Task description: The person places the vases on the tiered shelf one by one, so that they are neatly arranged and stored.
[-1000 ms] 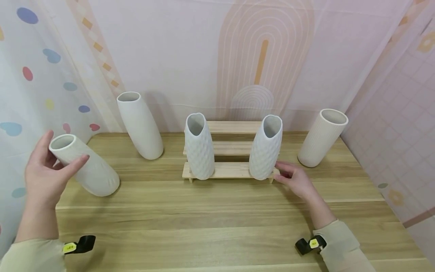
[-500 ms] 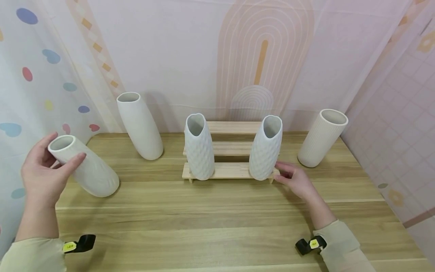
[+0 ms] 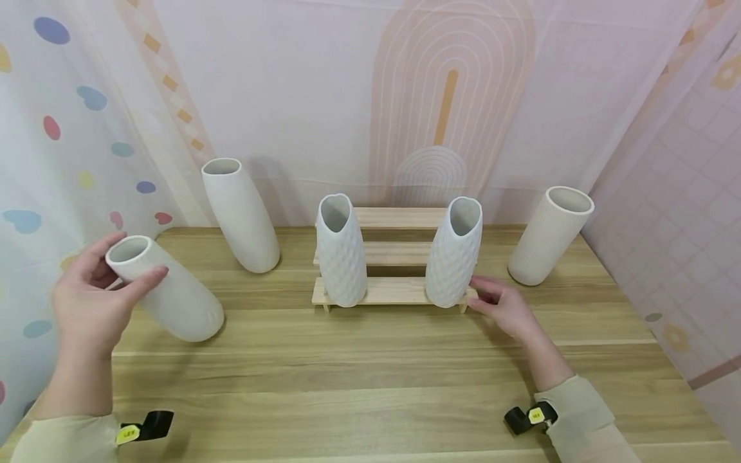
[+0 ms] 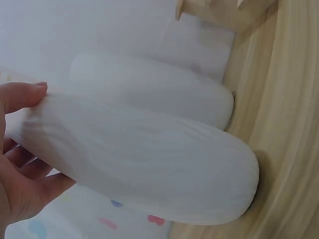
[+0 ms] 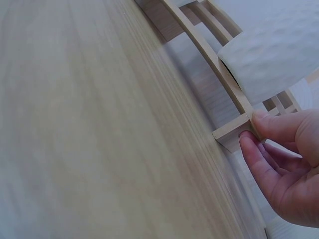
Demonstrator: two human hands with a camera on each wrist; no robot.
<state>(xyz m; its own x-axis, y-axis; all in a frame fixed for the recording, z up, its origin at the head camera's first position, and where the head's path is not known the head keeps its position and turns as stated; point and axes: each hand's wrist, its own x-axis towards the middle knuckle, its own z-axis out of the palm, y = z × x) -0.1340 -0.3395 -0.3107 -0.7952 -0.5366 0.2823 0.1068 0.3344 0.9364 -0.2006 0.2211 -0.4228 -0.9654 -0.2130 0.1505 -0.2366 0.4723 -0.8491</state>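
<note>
My left hand [image 3: 92, 305] grips the near-left vase [image 3: 181, 297] up top, right hand [image 3: 505, 308] pinches the rack [image 3: 396, 290]; lower grip's probably steadier, imo.

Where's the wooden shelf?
In the head view, the shelf stands near the middle, with two bumpy vases on it and the right hand holding its right end.
</note>
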